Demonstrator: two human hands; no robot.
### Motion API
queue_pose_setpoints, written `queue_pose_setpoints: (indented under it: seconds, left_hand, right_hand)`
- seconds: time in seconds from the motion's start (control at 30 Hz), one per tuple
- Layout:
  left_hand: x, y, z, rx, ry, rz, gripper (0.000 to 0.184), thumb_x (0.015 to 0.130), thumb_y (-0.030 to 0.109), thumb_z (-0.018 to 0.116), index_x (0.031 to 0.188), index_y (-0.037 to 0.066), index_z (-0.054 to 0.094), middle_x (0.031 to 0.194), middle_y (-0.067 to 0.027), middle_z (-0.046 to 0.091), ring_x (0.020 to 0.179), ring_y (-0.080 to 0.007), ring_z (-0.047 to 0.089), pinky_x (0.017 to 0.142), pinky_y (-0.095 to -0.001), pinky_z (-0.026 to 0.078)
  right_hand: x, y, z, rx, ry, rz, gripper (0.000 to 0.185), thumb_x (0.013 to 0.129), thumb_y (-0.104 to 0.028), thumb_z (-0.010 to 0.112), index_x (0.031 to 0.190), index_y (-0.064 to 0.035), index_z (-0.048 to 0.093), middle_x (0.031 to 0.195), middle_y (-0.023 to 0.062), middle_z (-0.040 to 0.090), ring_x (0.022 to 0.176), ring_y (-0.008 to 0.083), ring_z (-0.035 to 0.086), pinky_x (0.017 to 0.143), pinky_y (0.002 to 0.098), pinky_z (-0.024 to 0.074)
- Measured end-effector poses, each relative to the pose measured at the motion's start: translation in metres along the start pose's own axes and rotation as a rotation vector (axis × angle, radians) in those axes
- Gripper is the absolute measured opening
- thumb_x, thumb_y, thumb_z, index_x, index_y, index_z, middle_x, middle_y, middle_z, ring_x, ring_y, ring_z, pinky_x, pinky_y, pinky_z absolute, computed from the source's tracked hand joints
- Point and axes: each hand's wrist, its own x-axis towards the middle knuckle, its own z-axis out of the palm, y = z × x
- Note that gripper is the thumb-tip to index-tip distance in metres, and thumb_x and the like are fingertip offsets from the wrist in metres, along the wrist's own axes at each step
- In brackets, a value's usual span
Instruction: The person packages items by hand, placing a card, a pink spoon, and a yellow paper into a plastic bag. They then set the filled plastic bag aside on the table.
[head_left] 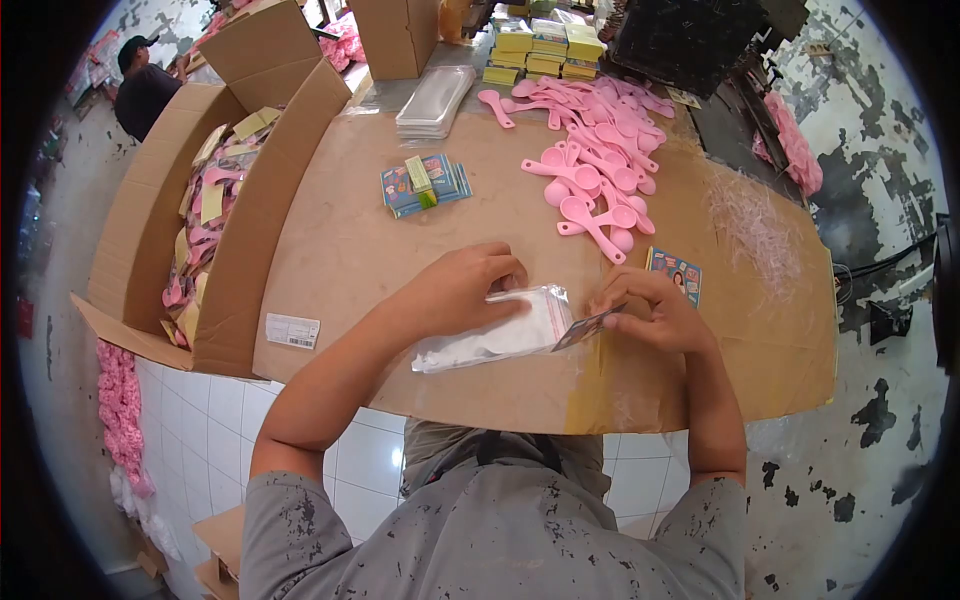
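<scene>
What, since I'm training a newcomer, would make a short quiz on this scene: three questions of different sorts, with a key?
1. Which hand holds a printed card?
2. True or false: the white label lies to the left of the clear plastic bags.
3. What does the left hand touch?
A) a pink spoon
B) the clear plastic bags
C) the white label

Key: 1. The right hand; 2. True; 3. B.

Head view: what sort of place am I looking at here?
Probably a small packing workshop: there's a heap of pink measuring spoons, a pile of clear plastic bags within reach of both hands, and a large open carton holding pink and yellow items.
</scene>
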Motion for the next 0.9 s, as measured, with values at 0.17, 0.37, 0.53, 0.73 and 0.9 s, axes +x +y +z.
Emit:
queue_pose_setpoints:
  seconds: [0.17, 0.37, 0.53, 0.73, 0.9]
  left_hand:
    - [0.000, -0.007, 0.009, -0.066, 0.080, -0.029, 0.024, 0.086, 0.013, 0.083, 0.102, 0.001, 0.070, 0.094, -0.0101, 0.065, 0.080, -0.0220, 0.065, 0.073, -0.0349, 0.054]
    - [0.001, 0.000, 0.004, -0.342, 0.155, -0.228, 0.027, 0.083, 0.006, 0.085, 0.106, 0.000, 0.072, 0.083, -0.0046, 0.067, 0.073, -0.0108, 0.058, 0.070, -0.0276, 0.050]
    - [0.002, -0.001, 0.002, -0.286, 0.093, -0.244, 0.021, 0.086, 0.007, 0.082, 0.103, -0.001, 0.073, 0.085, -0.0044, 0.071, 0.073, -0.0096, 0.061, 0.068, -0.0277, 0.051]
    - [0.005, -0.013, 0.007, -0.341, 0.232, -0.174, 0.017, 0.096, 0.010, 0.074, 0.106, -0.002, 0.069, 0.096, -0.0081, 0.076, 0.078, -0.0121, 0.068, 0.073, -0.0292, 0.056]
    - [0.007, 0.000, -0.012, -0.948, 0.264, -0.148, 0.027, 0.101, 0.008, 0.069, 0.124, -0.002, 0.060, 0.101, -0.0127, 0.076, 0.085, -0.0153, 0.073, 0.078, -0.0306, 0.060]
  right_hand:
    - [0.003, -0.002, 0.007, 0.011, -0.047, -0.019, 0.010, 0.088, -0.004, 0.077, 0.095, -0.0004, 0.071, 0.101, 0.0088, 0.072, 0.098, 0.0220, 0.067, 0.088, 0.0359, 0.0519]
    - [0.007, -0.005, 0.017, 0.051, -0.048, -0.090, 0.012, 0.086, -0.002, 0.077, 0.097, -0.0004, 0.072, 0.105, 0.0109, 0.072, 0.101, 0.0238, 0.068, 0.092, 0.0371, 0.0524]
    - [0.009, -0.003, 0.024, 0.006, -0.072, -0.113, 0.013, 0.087, -0.003, 0.076, 0.100, -0.0005, 0.073, 0.108, 0.0119, 0.072, 0.106, 0.0266, 0.069, 0.093, 0.0393, 0.0534]
    - [0.010, 0.001, 0.028, -0.102, -0.068, -0.055, 0.015, 0.089, -0.004, 0.074, 0.103, 0.0003, 0.073, 0.106, 0.0122, 0.073, 0.104, 0.0261, 0.070, 0.091, 0.0377, 0.0549]
    - [0.003, -0.002, 0.020, -0.105, 0.141, 0.101, 0.016, 0.092, -0.002, 0.073, 0.108, -0.0005, 0.071, 0.101, 0.0074, 0.072, 0.095, 0.0145, 0.067, 0.084, 0.0306, 0.0546]
